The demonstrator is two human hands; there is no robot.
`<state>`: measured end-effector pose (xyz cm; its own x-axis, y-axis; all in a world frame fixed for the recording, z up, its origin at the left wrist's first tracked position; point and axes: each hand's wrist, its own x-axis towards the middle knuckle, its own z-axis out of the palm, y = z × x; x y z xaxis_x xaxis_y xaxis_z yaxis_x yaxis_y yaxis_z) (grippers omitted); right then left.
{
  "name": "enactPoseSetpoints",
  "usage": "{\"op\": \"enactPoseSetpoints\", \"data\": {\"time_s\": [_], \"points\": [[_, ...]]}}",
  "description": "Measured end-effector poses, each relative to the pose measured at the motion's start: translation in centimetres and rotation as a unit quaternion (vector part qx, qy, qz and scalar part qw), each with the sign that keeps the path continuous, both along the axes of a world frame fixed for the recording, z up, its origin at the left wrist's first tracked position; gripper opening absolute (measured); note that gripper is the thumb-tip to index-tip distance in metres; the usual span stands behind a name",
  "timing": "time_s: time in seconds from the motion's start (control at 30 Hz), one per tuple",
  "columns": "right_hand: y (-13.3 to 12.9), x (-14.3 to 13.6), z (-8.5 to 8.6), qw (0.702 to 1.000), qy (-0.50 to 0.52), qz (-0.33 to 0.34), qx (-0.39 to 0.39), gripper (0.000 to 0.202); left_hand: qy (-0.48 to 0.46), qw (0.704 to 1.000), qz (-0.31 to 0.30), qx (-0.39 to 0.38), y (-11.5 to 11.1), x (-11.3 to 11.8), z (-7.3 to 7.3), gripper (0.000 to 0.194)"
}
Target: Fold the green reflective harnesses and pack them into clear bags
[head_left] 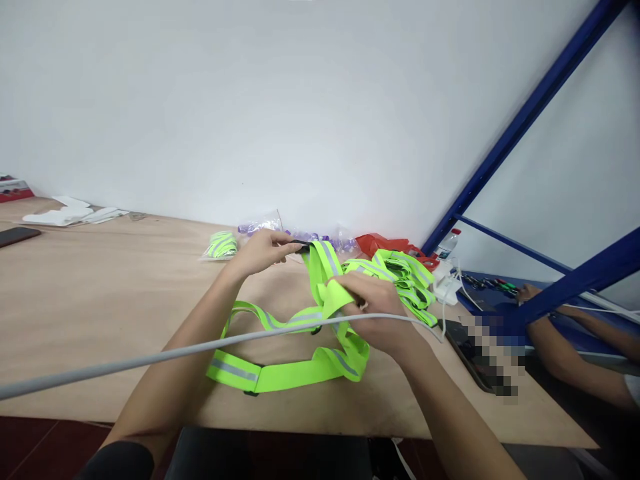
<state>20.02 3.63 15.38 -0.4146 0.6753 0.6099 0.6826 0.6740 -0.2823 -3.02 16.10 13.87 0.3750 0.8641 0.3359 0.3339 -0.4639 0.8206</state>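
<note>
A neon yellow-green reflective strap [295, 375] with a grey stripe lies in loops on the table, part of it lifted between my hands. My left hand [267, 252] pinches a black end piece [301, 246] at the top of the strap. Lower and to the right, my right hand [373, 308] is closed around a gathered fold of the same strap. Black sliders show on the lower loops. Beyond my right hand sits a heap of similar reflective straps [413, 280]. A clear bag with a folded strap [221, 246] rests left of my left hand.
A white cable [200, 352] crosses in front of my arms. Purple items in clear bags [320, 237], a red bag [383, 244] and a bottle [447, 245] stand by the wall. At right are a phone [467, 353], blue frame bars [525, 120] and another person's arms [565, 357].
</note>
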Motion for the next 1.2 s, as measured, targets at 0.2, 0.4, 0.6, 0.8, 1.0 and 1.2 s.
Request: {"op": "enactPoseSetpoints", "data": {"time_s": [0.2, 0.4, 0.6, 0.8, 1.0, 1.2], "points": [[3.2, -0.9, 3.1, 0.987, 0.09, -0.073, 0.111, 0.022, -0.027, 0.99, -0.063, -0.125, 0.4, -0.5, -2.6, 0.052], [5.8, -2.8, 5.1, 0.984, 0.038, -0.118, 0.125, 0.016, -0.151, 0.96, -0.195, -0.134, -3.2, 0.6, 1.0, 0.065], [5.3, -2.4, 4.4, 0.997, 0.069, -0.032, 0.021, 0.019, -0.116, 0.975, -0.172, -0.078, -6.3, 1.8, 4.6, 0.033], [5.1, 0.1, 1.0, 0.995, 0.09, -0.021, -0.04, 0.046, -0.179, 0.983, -0.045, -0.017, -5.4, 1.0, 3.1, 0.011], [5.4, -1.0, -2.5, 0.965, 0.187, 0.091, -0.158, 0.072, -0.196, 0.975, -0.096, 0.033, -5.7, 1.9, 3.8, 0.006], [4.2, -3.6, -5.6, 0.951, 0.161, 0.104, -0.241, 0.056, -0.173, 0.978, -0.048, 0.107, -6.2, 1.6, 4.6, 0.007]]}}
